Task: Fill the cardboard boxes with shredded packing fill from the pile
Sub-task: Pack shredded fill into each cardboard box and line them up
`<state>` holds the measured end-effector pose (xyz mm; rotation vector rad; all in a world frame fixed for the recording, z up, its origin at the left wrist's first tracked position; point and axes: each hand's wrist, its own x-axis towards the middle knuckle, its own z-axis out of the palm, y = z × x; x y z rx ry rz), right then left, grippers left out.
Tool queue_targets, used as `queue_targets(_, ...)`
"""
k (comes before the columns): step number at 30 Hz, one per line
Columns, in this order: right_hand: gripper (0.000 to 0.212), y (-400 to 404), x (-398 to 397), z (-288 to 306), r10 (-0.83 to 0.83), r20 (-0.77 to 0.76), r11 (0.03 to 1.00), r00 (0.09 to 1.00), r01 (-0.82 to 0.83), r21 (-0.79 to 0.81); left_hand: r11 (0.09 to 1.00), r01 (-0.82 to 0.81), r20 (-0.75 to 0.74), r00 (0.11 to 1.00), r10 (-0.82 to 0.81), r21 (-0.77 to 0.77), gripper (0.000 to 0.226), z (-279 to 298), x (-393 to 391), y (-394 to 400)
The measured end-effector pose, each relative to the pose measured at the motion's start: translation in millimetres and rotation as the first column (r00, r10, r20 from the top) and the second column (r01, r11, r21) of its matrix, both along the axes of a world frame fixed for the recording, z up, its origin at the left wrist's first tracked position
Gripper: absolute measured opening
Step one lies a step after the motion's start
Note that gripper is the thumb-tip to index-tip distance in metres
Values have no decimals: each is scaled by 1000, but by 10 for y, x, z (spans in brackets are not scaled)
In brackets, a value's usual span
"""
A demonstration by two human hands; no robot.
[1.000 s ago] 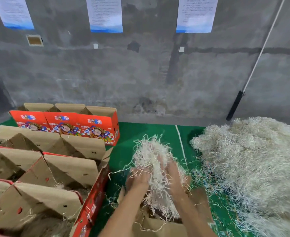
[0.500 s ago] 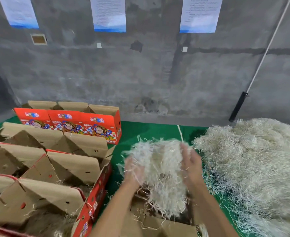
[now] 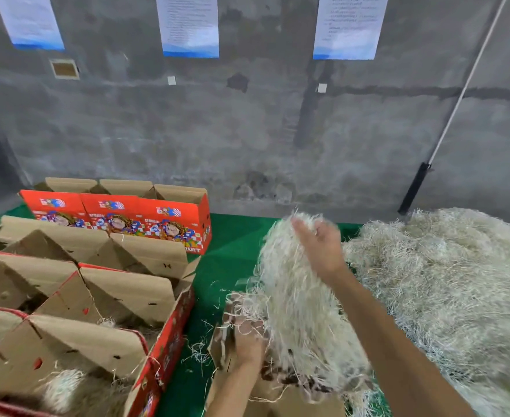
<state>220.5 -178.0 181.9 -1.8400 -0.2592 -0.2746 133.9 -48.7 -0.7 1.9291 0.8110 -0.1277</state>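
We have a big clump of shredded fill [image 3: 293, 296] in front of us, and it hangs down into the open box [image 3: 278, 398] right under our arms. Our right hand [image 3: 320, 251] is up high at the top of the clump. It is blurry, so we cannot tell if its fingers are pinching the strands or just resting on them. Our left hand [image 3: 247, 344] is down low at the box's edge. Its fingers are curled into the strands and look like they grip the bottom of the clump.

The big pile [image 3: 446, 284] sits just to the right, on the green mat [image 3: 232, 254]. More boxes [image 3: 97, 284] stand in rows to the left, flaps up. The nearest one [image 3: 76, 377] already has some fill inside.

We think this stuff is very light and soft. It is all thin, springy strips that tangle together. It will not break, but it will not stay in one piece either. Bits fall off, and some already lie on the mat. So we think a tiny pinch is no good. It is better to scoop wide, with one hand on each side of a clump, and squeeze gently. Then we push it down into the box, because it likes to puff back up.
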Motion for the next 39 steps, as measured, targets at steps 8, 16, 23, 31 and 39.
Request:
queue_targets(8,54,37,29,411,106,25,994,994,-106,-3,1000,24,400,916,-25,7,37,515,159,159)
queue_targets(16,58,401,175,1042,90,164,974,982,-121,193,963,196,660,702,-268,183,65,619,109,-284)
queue_targets(23,51,355,163,659,100,155,991,983,-112,73,985,173,637,760,-131,-4,37,801,279,-101)
queue_targets(31,40,496,236,1054,-29,280,996,960,5,85,980,166,625,756,-196,107,61,731,530,-295)
queue_targets(39,74,507,225,946,-64,139,986,988,42,162,911,401,367,836,-408,100,37,233,225,-85)
